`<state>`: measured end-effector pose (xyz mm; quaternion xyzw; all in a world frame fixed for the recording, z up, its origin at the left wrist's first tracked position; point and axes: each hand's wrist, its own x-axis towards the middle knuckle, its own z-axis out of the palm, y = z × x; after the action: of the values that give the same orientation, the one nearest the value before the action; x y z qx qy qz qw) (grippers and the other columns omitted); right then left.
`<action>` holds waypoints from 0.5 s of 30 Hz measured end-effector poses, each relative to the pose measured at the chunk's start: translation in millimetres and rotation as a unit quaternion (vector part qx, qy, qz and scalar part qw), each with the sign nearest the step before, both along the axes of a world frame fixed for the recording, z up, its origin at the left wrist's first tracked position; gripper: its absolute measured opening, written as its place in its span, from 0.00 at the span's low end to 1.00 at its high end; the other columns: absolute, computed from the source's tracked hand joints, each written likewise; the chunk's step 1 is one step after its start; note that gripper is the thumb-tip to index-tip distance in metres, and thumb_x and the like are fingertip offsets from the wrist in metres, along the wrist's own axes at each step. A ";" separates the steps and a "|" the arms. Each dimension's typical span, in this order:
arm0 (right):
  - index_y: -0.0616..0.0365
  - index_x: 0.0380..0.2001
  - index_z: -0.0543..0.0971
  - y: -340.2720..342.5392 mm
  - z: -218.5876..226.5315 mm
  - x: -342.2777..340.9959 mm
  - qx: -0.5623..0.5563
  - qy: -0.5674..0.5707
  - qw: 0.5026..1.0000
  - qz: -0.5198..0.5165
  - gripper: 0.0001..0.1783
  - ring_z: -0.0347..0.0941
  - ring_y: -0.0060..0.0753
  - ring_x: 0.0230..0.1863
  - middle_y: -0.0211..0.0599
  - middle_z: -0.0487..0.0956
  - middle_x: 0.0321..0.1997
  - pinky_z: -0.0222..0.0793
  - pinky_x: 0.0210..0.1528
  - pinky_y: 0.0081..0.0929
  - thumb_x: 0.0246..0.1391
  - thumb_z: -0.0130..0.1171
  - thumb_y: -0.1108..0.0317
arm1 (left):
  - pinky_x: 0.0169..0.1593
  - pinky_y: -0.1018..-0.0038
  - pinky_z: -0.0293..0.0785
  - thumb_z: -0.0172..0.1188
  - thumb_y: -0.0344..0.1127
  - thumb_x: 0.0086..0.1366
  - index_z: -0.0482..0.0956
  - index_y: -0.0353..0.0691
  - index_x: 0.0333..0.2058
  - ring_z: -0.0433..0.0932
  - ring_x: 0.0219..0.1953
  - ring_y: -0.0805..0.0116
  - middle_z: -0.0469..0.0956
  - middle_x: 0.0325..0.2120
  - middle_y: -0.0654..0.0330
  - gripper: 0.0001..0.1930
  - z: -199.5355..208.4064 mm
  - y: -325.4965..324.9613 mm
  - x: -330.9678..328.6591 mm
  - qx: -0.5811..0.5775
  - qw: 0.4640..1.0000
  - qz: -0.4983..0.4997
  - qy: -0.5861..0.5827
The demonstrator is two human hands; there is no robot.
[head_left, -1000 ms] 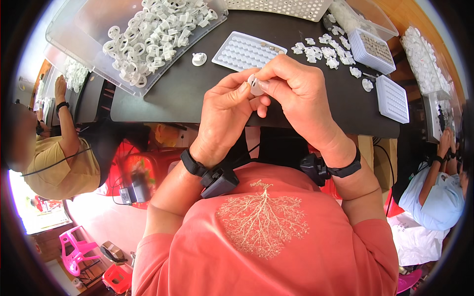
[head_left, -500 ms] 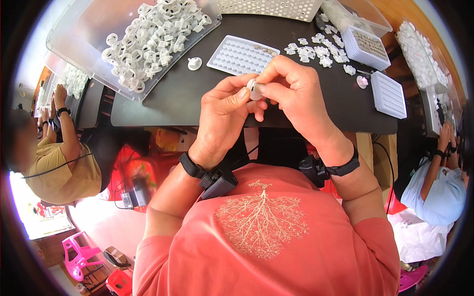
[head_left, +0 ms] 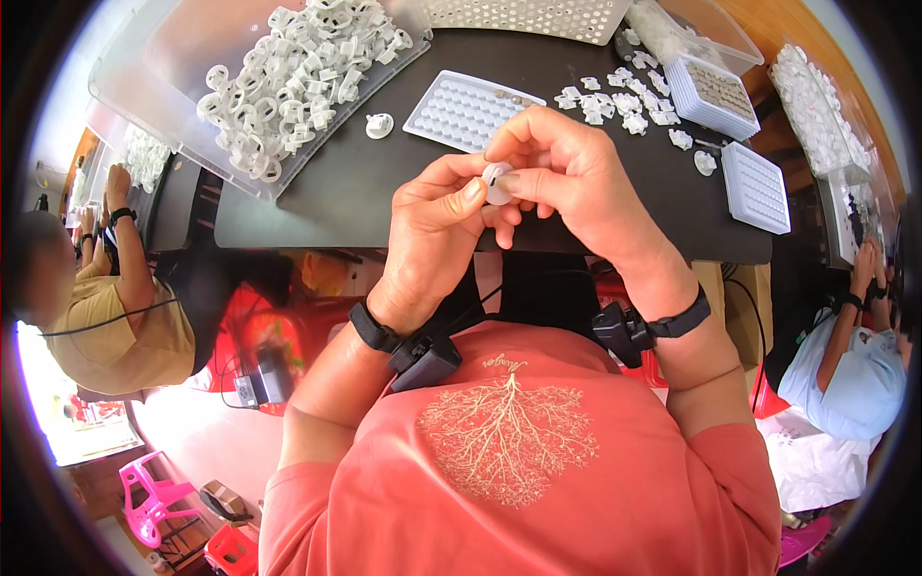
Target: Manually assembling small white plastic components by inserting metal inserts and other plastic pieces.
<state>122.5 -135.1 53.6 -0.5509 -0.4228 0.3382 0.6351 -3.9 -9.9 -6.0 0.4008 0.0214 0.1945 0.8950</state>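
Note:
A small white round plastic part (head_left: 497,195) with a dark slot is between my hands, above the table's front edge. My left hand (head_left: 430,219) grips it between thumb and fingers. From the other side, the thumb of my right hand (head_left: 583,178) presses on its face, with the index finger curled above. Just beyond my hands lies a pale moulded tray (head_left: 419,130) with rows of pockets and a few small greyish discs at its far right corner. A similar loose white part (head_left: 379,125) rests left of the tray.
A clear bin (head_left: 130,120) at the left holds a heap of white ring-shaped parts (head_left: 298,82). Scattered white pieces (head_left: 629,101) lie at the right, beside stacked trays (head_left: 711,96) and another tray stack (head_left: 756,187). A perforated white basket (head_left: 528,17) stands behind. People work on both sides.
My right hand has shifted slightly, its thumb now lying across the part's face. The part has turned a little in my fingers. A reddish light on a loose piece at the right is gone.

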 end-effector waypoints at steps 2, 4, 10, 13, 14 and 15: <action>0.64 0.35 0.76 0.2 2.7 2.6 -0.030 -0.030 0.999 -0.003 0.02 0.76 0.21 0.23 0.32 0.77 0.26 0.73 0.23 0.22 0.59 0.56 0.80 | 0.34 0.65 0.77 0.62 0.37 0.68 0.76 0.33 0.49 0.81 0.37 0.56 0.80 0.40 0.49 0.16 1.2 -2.3 0.0 0.001 1.000 0.000 -0.005; 0.65 0.35 0.76 0.9 2.4 0.7 -0.029 0.000 1.000 -0.001 0.02 0.75 0.20 0.23 0.32 0.77 0.26 0.73 0.23 0.21 0.59 0.55 0.81 | 0.34 0.66 0.77 0.62 0.37 0.68 0.76 0.33 0.49 0.81 0.37 0.56 0.80 0.40 0.49 0.16 2.4 -2.8 -0.3 0.006 1.000 0.014 0.014; 0.66 0.35 0.76 4.8 -11.1 -14.0 0.008 0.013 0.999 -0.048 0.03 0.75 0.21 0.23 0.35 0.78 0.28 0.73 0.23 0.21 0.59 0.55 0.82 | 0.35 0.66 0.75 0.64 0.39 0.66 0.76 0.33 0.50 0.81 0.37 0.57 0.80 0.40 0.50 0.19 -1.5 3.2 0.0 -0.032 0.999 -0.001 0.010; 0.66 0.36 0.77 4.6 -5.8 -8.3 0.017 0.044 0.998 -0.036 0.04 0.75 0.22 0.23 0.36 0.79 0.28 0.74 0.23 0.21 0.59 0.55 0.83 | 0.35 0.67 0.75 0.65 0.40 0.66 0.76 0.33 0.51 0.81 0.37 0.57 0.80 0.40 0.51 0.20 -1.4 2.2 -0.4 -0.020 1.000 0.000 0.012; 0.67 0.37 0.78 3.8 -3.1 -5.1 0.007 0.071 0.997 -0.015 0.05 0.75 0.22 0.23 0.36 0.79 0.28 0.74 0.24 0.21 0.58 0.55 0.83 | 0.35 0.67 0.75 0.65 0.40 0.66 0.76 0.33 0.51 0.81 0.37 0.57 0.80 0.40 0.51 0.20 -1.9 1.6 -1.2 -0.021 1.000 0.000 0.013; 0.67 0.37 0.78 3.0 -2.7 -3.4 -0.007 0.073 0.997 -0.010 0.05 0.75 0.22 0.23 0.36 0.79 0.27 0.75 0.24 0.22 0.58 0.55 0.83 | 0.35 0.67 0.74 0.64 0.39 0.67 0.76 0.33 0.51 0.81 0.37 0.57 0.80 0.40 0.51 0.20 -2.4 1.3 -1.7 -0.022 1.000 0.000 0.008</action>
<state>119.2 -132.1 50.8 -0.5330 -0.3672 0.3742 0.6642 -5.6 -8.7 -8.4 0.3825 0.0332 0.1908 0.9034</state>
